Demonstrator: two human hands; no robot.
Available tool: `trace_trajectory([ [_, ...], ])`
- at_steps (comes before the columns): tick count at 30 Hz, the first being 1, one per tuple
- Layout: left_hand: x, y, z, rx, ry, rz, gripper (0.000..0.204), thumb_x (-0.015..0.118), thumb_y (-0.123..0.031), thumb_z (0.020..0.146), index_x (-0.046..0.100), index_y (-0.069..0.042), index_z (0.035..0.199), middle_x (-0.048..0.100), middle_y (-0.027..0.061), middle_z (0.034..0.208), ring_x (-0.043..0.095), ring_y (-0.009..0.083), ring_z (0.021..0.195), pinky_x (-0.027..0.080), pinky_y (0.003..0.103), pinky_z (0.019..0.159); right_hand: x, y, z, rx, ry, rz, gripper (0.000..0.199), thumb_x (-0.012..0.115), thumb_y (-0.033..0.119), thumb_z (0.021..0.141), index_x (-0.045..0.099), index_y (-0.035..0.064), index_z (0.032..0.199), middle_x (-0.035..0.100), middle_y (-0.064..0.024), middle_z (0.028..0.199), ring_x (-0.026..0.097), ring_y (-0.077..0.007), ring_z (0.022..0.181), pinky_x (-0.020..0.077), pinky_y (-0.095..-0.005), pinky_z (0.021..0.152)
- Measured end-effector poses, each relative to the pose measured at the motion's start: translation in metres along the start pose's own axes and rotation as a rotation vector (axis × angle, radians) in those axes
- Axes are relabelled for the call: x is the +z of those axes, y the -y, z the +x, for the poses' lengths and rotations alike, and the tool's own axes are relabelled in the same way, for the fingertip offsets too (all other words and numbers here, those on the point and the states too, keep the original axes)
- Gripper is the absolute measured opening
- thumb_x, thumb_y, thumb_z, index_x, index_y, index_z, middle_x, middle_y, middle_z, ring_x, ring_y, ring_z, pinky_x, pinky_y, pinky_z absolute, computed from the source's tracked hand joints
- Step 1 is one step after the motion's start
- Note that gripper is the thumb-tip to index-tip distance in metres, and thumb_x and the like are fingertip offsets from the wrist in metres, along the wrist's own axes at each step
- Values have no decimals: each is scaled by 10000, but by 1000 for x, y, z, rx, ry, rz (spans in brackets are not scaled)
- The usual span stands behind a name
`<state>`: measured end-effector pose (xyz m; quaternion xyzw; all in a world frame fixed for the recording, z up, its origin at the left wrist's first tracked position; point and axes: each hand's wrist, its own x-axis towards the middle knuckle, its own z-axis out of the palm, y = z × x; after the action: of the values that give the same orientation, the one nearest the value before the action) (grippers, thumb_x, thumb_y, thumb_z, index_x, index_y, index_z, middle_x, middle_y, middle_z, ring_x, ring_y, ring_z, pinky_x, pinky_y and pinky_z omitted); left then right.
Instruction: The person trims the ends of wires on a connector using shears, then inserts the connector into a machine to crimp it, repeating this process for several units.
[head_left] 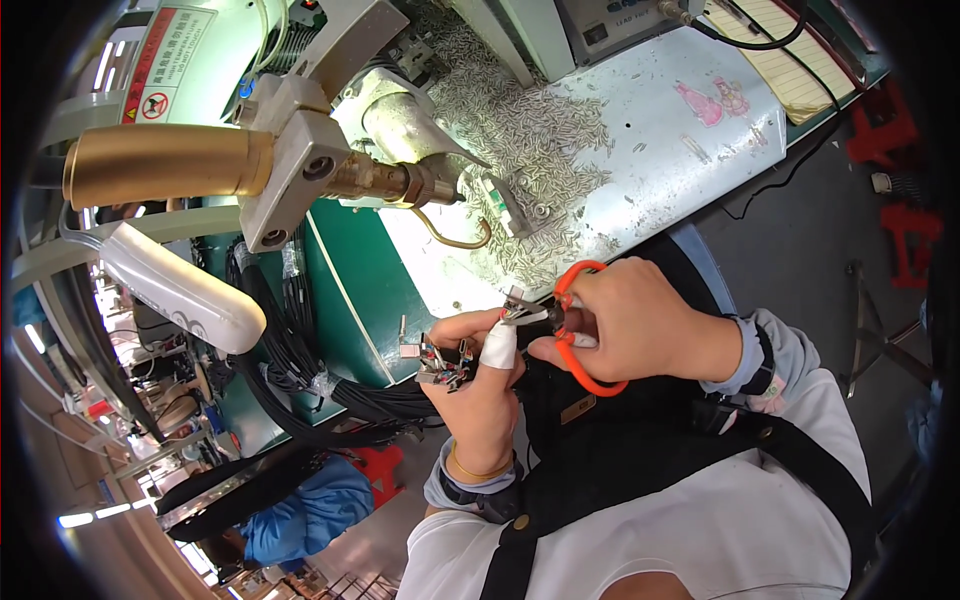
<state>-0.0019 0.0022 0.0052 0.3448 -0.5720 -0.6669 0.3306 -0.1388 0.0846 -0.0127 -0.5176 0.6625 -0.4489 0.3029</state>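
My right hand [645,320] grips small orange-handled cutting pliers [577,370], fingers wrapped round the loops. The jaws point left and meet a small metal connector [515,297] at the tip of my left thumb. My left hand [475,405] is closed, its thumb wrapped in white tape [500,348]. Between its fingers and palm it holds a bunch of small metal connectors [440,372] with short coloured wire ends. Whether the jaws are biting on a wire or on metal is too small to tell.
Many small metal pins [540,140] lie strewn across the light worktop [690,130]. Above left stands a soldering fixture with a brass-coloured handle [165,165] and a white lamp [185,285]. Coiled black cables [290,320] lie on the green mat. A notepad [790,65] is at the far right.
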Motion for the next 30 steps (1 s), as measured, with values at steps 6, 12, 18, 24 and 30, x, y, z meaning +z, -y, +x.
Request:
trace_trajectory([
  [6,4,1,1,59,-29,97,76,513,2,802,466,-2,861,358,-14,518,273,39,392,188,196,363,7,-1,-3,37,-36,-114,374,688,311,704,464,33,595,481,-78,459,500,-272,410,373,-295,392],
  [12,-3,-5,19,-192,15,-78,106,555,18,779,518,8,877,433,-7,585,330,35,430,244,182,379,13,-16,-2,61,8,131,314,632,234,771,470,16,613,484,-58,480,505,-198,405,376,-295,394],
  [18,4,2,67,-324,145,-317,69,526,-35,814,520,-16,880,392,-22,549,269,36,389,196,183,362,-6,-5,16,365,-139,730,229,565,170,822,475,-21,733,499,-41,545,501,-103,434,387,-249,389],
  [24,0,2,82,-379,158,-226,99,530,-44,812,509,-8,902,390,-21,555,272,34,396,191,184,360,-9,-15,56,165,-290,353,185,512,145,837,455,-20,774,506,-53,551,508,-111,432,392,-231,386],
  [30,-7,2,90,-425,213,-231,192,568,-77,791,500,15,946,409,-11,594,288,37,419,195,186,365,-10,-15,65,153,-257,314,198,526,139,817,436,-15,732,495,-72,527,502,-127,422,375,-264,388],
])
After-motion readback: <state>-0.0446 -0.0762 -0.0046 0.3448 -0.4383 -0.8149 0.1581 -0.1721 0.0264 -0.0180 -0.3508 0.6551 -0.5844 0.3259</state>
